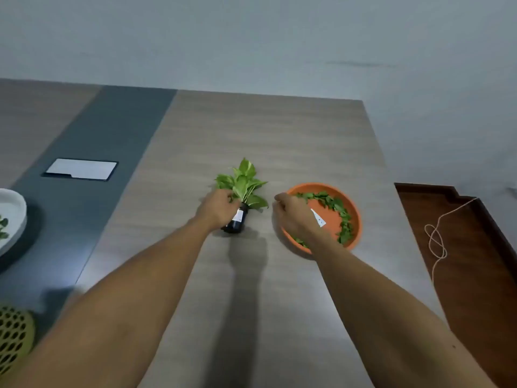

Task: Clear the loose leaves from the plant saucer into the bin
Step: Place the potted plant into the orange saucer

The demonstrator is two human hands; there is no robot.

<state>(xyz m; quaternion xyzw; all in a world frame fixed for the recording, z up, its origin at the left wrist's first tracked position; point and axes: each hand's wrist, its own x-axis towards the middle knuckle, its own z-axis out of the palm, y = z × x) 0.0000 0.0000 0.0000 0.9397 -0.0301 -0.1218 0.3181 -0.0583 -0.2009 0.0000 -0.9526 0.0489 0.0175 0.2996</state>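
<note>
An orange plant saucer (353,211) sits on the wooden table, right of centre. Loose green leaves (340,210) lie along its inner edge, around a white sticker in its middle. To the saucer's left stands a small dark bottle (237,221) with a leafy green plant (246,184) in it. My left hand (218,207) grips the bottle near its neck. My right hand (295,214) hovers over the saucer's left rim with fingers curled; whether it pinches a leaf is unclear. A green perforated bin (14,336) shows at the lower left corner.
A white dish (11,217) holding a few leaves sits at the left edge. A flat dark-framed panel (81,169) is set in the table's grey strip. On the right, a lower brown surface (475,261) carries a looped string (436,242). A wall lies behind.
</note>
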